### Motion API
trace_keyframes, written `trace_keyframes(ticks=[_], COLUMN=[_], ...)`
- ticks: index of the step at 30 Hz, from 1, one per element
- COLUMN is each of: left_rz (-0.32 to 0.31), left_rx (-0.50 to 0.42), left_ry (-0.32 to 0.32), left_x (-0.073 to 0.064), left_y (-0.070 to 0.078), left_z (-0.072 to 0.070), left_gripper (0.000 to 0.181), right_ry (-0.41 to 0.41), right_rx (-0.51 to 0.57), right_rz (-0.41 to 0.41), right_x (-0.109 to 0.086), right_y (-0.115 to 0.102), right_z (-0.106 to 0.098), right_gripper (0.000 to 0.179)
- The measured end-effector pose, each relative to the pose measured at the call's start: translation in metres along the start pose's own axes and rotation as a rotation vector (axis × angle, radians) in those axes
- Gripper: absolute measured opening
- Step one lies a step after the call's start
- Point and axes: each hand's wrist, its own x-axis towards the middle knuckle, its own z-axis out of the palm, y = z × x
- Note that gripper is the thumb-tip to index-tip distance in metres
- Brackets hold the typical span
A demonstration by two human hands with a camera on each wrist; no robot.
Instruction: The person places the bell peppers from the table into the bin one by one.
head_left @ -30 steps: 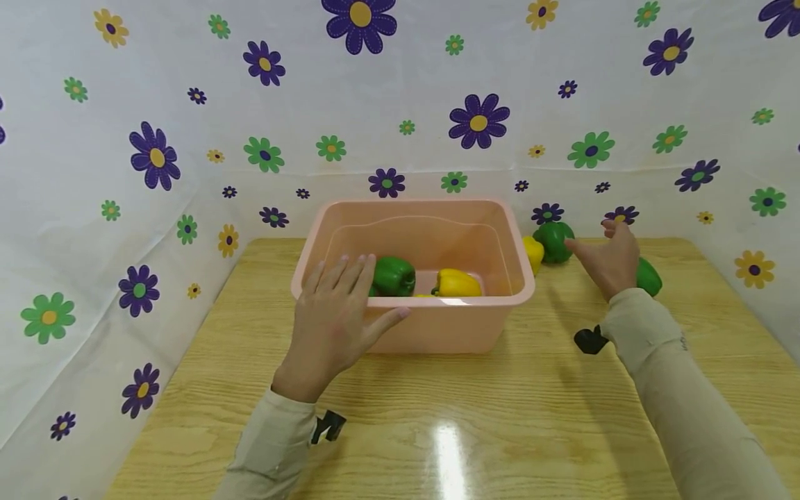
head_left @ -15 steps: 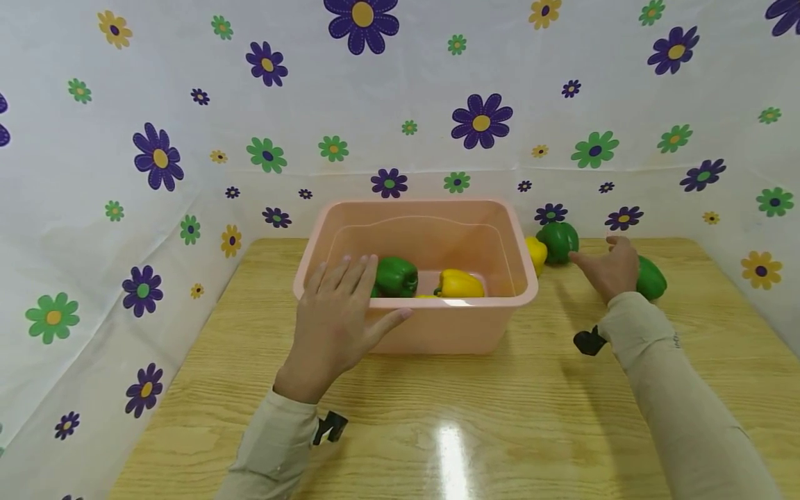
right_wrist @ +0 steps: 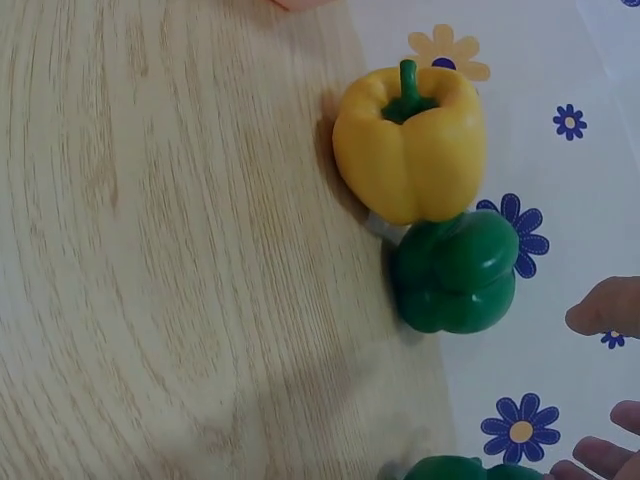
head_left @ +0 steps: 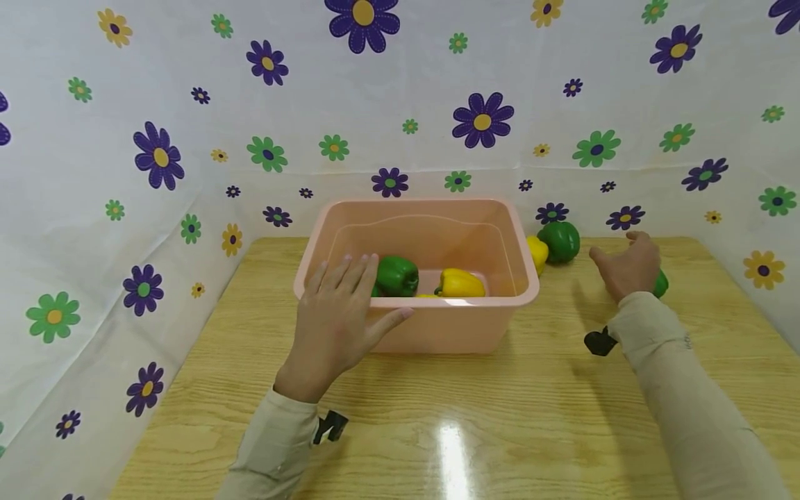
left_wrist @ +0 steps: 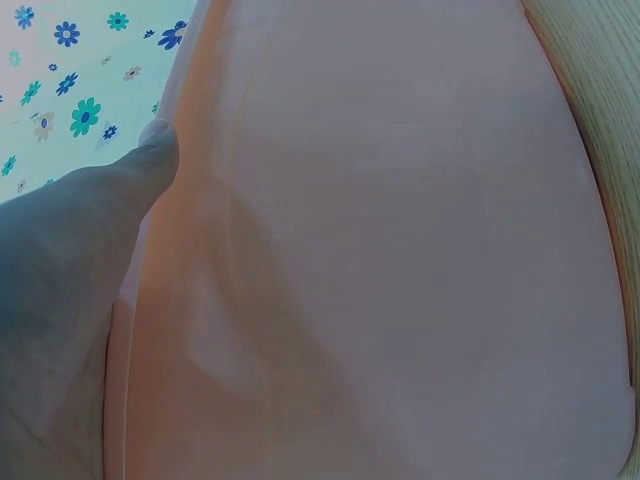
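Observation:
My left hand [head_left: 334, 316] lies with straight fingers over the front rim of a pink plastic bin [head_left: 431, 326]; in the left wrist view its thumb [left_wrist: 150, 160] is at the rim. Inside the bin are a green bell pepper [head_left: 398, 276] and a yellow bell pepper [head_left: 461, 283], partly behind the front wall. My right hand [head_left: 628, 267], thumb and fingers apart and holding nothing, overlaps a green bell pepper [head_left: 661, 285] at the right. In the right wrist view, that pepper [right_wrist: 470, 468] shows at the bottom edge beside the fingertips.
Right of the bin, another yellow bell pepper [head_left: 536, 253] and another green bell pepper [head_left: 560, 242] stand close together near the back edge of the wooden table [head_left: 500, 417]. A white flower-print sheet [head_left: 400, 83] hangs behind and along the sides.
My right hand has shifted to the right and now covers more of the rightmost green bell pepper. My left hand has stayed on the bin's rim.

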Motion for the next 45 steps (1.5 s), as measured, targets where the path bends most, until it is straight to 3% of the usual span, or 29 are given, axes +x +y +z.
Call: trace_keyframes(ticks=[7,31,45], left_rz=[-0.003,0.013,0.006], left_rx=[-0.003,0.000,0.002], left_ry=[-0.010,0.037,0.017], left_x=[0.000,-0.001,0.000], left_y=[0.000,0.000,0.001], left_z=[0.000,0.001,0.000], left_gripper=[0.093,0.093,0.092], right_ry=[-0.005,-0.036,-0.050], right_rx=[-0.023,-0.103,-0.127], right_rz=[0.066,0.067,0.112], right_x=[0.002,-0.003,-0.004], right_y=[0.005,0.022,0.029], right_z=[-0.008,-0.021,-0.024], right_gripper=[0.080,0.081,0.082])
